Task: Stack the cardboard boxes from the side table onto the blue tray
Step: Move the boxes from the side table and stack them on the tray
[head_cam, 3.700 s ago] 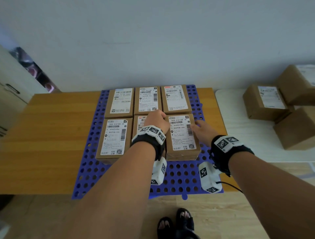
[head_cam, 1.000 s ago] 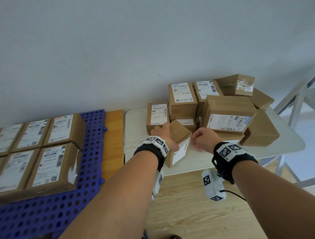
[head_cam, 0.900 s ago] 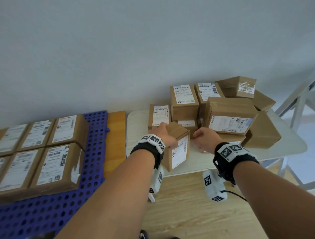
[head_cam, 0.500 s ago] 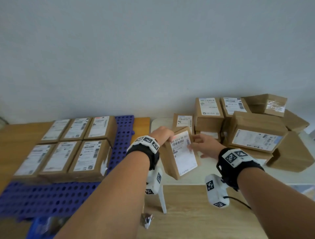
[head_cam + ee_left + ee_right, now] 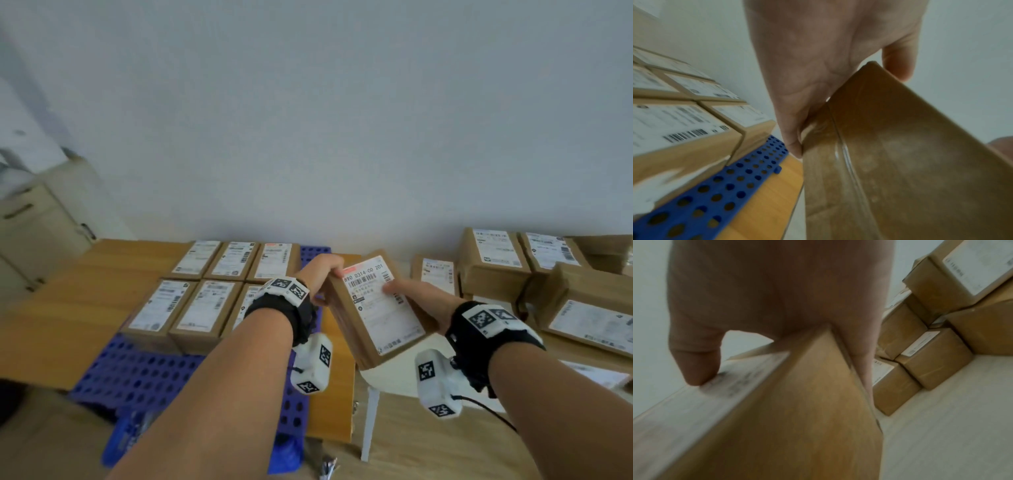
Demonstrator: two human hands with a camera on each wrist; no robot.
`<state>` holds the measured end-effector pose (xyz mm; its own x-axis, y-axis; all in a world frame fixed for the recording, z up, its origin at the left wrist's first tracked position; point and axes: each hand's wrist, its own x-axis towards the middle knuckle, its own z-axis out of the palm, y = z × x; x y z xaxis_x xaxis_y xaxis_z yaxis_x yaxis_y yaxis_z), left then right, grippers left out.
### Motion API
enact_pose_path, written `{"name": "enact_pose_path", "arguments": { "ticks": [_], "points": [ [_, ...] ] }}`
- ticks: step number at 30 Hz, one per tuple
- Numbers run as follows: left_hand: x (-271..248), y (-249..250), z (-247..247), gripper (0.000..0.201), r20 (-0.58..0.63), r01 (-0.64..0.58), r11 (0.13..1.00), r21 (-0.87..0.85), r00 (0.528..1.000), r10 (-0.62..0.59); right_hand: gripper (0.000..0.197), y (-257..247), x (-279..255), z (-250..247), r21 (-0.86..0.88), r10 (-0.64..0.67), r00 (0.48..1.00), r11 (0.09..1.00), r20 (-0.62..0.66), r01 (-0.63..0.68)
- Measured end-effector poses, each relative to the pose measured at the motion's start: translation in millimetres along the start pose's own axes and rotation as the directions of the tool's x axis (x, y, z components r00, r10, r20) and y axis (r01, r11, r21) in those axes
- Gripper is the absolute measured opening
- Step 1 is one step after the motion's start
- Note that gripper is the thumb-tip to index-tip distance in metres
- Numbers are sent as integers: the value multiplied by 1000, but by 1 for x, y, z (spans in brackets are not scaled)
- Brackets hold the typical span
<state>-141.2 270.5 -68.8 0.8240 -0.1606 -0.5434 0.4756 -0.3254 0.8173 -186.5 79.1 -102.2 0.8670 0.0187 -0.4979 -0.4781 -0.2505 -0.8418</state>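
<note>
Both hands hold one cardboard box (image 5: 375, 310) in the air, white label up, between the blue tray (image 5: 144, 371) and the white side table (image 5: 394, 378). My left hand (image 5: 320, 275) grips its far left corner, thumb on the label edge; the left wrist view shows the palm against the box (image 5: 900, 162). My right hand (image 5: 416, 303) grips the right side, thumb pressed on the label (image 5: 701, 369). Several labelled boxes (image 5: 202, 301) lie flat in two rows on the tray. More boxes (image 5: 493, 263) are piled on the side table.
The tray lies on a wooden table (image 5: 61, 308) against a pale wall. A beige cabinet (image 5: 37, 233) stands at the far left. The side table's white leg (image 5: 368, 425) stands on wood flooring. Piled boxes (image 5: 931, 353) fill the side table's back.
The box has been lifted off the side table and carried left toward the tray, turning label-up. My right hand has taken hold of its right side. My view has swung left.
</note>
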Motion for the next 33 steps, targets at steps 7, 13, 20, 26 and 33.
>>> {"name": "enact_pose_path", "arguments": {
  "ticks": [7, 13, 20, 26, 33],
  "points": [
    [-14, -17, -108, 14, -56, -62, 990, -127, 997, 55, 21, -42, 22, 96, 131, 17, 1000, 991, 10, -18],
    [-6, -47, -204, 7, -44, -105, 989, -105, 994, 101, 28, -72, 48, 189, 206, 4, 1000, 979, 4, -5],
    [3, -82, -286, 19, 54, -73, 995, -68, 996, 77, 52, -99, 72, 272, 255, -28, 997, 966, -77, 47],
    [20, -92, -330, 17, 19, -88, 988, -125, 996, 91, 49, -123, 84, 311, 243, -54, 988, 966, -144, 88],
    [56, -81, -369, 19, -64, -127, 974, -189, 991, 117, 41, -155, 120, 336, 268, -76, 992, 958, -103, 101]
  ]
}}
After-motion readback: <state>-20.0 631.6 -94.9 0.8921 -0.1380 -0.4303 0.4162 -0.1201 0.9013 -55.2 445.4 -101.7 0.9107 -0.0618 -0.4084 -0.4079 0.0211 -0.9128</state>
